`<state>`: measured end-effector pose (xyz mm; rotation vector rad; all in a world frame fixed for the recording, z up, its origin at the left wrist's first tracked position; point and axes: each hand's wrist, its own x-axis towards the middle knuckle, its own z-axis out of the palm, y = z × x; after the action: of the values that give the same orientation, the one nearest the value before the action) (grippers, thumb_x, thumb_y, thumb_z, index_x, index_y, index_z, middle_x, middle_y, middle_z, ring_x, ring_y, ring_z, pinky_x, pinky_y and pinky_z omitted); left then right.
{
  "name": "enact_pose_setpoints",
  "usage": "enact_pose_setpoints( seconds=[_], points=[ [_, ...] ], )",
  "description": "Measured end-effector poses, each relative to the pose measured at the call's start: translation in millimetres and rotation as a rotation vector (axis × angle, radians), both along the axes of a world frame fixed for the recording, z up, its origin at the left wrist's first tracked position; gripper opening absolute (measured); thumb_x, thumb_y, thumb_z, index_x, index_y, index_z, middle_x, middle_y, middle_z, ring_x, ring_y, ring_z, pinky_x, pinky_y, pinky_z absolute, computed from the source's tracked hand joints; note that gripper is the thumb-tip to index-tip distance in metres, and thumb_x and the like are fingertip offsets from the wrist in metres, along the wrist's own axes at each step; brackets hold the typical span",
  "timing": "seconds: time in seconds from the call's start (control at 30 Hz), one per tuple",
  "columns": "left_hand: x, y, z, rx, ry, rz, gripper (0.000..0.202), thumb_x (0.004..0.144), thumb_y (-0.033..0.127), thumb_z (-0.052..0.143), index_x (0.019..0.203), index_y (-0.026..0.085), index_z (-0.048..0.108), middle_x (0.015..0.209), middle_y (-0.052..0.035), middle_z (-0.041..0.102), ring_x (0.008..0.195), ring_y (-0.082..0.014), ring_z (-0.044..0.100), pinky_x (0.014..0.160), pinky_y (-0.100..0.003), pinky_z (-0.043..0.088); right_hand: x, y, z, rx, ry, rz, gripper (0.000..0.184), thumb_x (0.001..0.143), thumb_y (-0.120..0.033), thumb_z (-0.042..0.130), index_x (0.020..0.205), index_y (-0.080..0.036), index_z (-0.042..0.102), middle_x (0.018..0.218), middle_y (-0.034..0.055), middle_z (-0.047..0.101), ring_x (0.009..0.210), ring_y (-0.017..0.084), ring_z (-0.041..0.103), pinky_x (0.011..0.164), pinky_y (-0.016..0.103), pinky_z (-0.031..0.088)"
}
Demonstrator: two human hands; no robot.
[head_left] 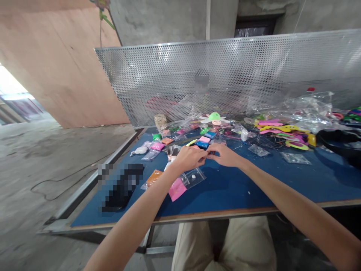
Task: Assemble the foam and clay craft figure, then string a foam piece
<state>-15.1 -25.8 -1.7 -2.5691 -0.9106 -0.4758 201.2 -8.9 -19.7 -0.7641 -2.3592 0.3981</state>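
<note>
My left hand [188,157] and my right hand [225,154] meet above the blue table [231,188], fingertips pinched together on a tiny piece that I cannot make out. Just below the hands lie a clear zip bag [194,177] with a small white bit inside, a pink clay packet [176,189] and an orange clay packet [153,177]. Beyond the hands sit blue and pink clay packets [203,141].
A perforated metal screen [225,71] stands along the table's far edge. A green-and-pink clay figure [214,118], colourful foam shapes [282,130], clear plastic bags [304,105] and a black bowl [338,141] lie to the right. A dark blurred object [121,186] rests at left.
</note>
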Motion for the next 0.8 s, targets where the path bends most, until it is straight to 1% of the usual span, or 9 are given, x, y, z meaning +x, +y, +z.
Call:
enact_pose_setpoints(
  seconds=[0.13, 0.23, 0.43, 0.57, 0.7, 0.8],
  points=[
    [-1.0, 1.6, -2.9, -0.016, 0.015, -0.022, 0.011, 0.085, 0.024, 0.053, 0.082, 0.023, 0.064, 0.076, -0.0019, 0.068, 0.064, -0.0158, 0.059, 0.053, -0.026, 0.031, 0.7, 1.4, -0.8, 0.004, -0.004, 0.025, 0.011, 0.090, -0.021, 0.059, 0.091, -0.021, 0.069, 0.091, 0.0049, 0.071, 0.086, 0.021, 0.061, 0.083, 0.036, 0.043],
    [-1.6, 3.1, -5.6, 0.005, 0.031, -0.031, 0.011, 0.085, 0.025, 0.053, 0.082, 0.024, 0.063, 0.074, -0.0018, 0.067, 0.065, -0.0162, 0.059, 0.052, -0.026, 0.029, 0.5, 2.5, -1.9, -0.006, 0.004, 0.038, 0.011, 0.089, -0.021, 0.059, 0.090, -0.021, 0.070, 0.090, 0.0048, 0.071, 0.085, 0.021, 0.061, 0.081, 0.035, 0.043],
    [-1.0, 4.4, -10.4, 0.050, 0.051, -0.065, 0.013, 0.086, 0.023, 0.050, 0.081, 0.024, 0.062, 0.071, -0.0008, 0.066, 0.063, -0.0166, 0.059, 0.051, -0.028, 0.025, 1.2, 4.6, -3.8, -0.086, 0.011, 0.039, 0.010, 0.088, -0.022, 0.060, 0.087, -0.020, 0.069, 0.086, 0.0026, 0.070, 0.079, 0.018, 0.060, 0.074, 0.030, 0.043],
    [-0.5, 5.2, -12.0, 0.024, 0.039, -0.071, 0.014, 0.086, 0.022, 0.051, 0.081, 0.023, 0.064, 0.068, -0.0017, 0.065, 0.063, -0.0164, 0.059, 0.053, -0.027, 0.030, 0.1, 4.3, -6.7, -0.129, 0.002, 0.013, 0.011, 0.088, -0.025, 0.060, 0.088, -0.020, 0.070, 0.085, 0.0026, 0.070, 0.078, 0.018, 0.061, 0.071, 0.029, 0.043],
    [-2.3, 7.3, -9.1, -0.018, -0.016, -0.049, 0.016, 0.089, 0.027, 0.052, 0.087, 0.024, 0.068, 0.082, -0.0032, 0.070, 0.074, -0.0164, 0.063, 0.057, -0.025, 0.037, -1.8, 1.2, -5.5, -0.066, 0.014, -0.041, 0.012, 0.090, -0.025, 0.058, 0.091, -0.019, 0.068, 0.085, 0.0046, 0.068, 0.077, 0.019, 0.060, 0.072, 0.031, 0.044],
    [-4.0, 7.6, -3.9, -0.073, -0.143, -0.037, 0.017, 0.090, 0.030, 0.053, 0.090, 0.024, 0.069, 0.086, -0.0012, 0.072, 0.078, -0.0147, 0.064, 0.061, -0.024, 0.040, -1.1, -1.6, -0.2, -0.019, 0.067, -0.062, 0.012, 0.091, -0.027, 0.055, 0.090, -0.020, 0.065, 0.088, 0.0054, 0.067, 0.081, 0.020, 0.058, 0.077, 0.033, 0.044]
  ],
)
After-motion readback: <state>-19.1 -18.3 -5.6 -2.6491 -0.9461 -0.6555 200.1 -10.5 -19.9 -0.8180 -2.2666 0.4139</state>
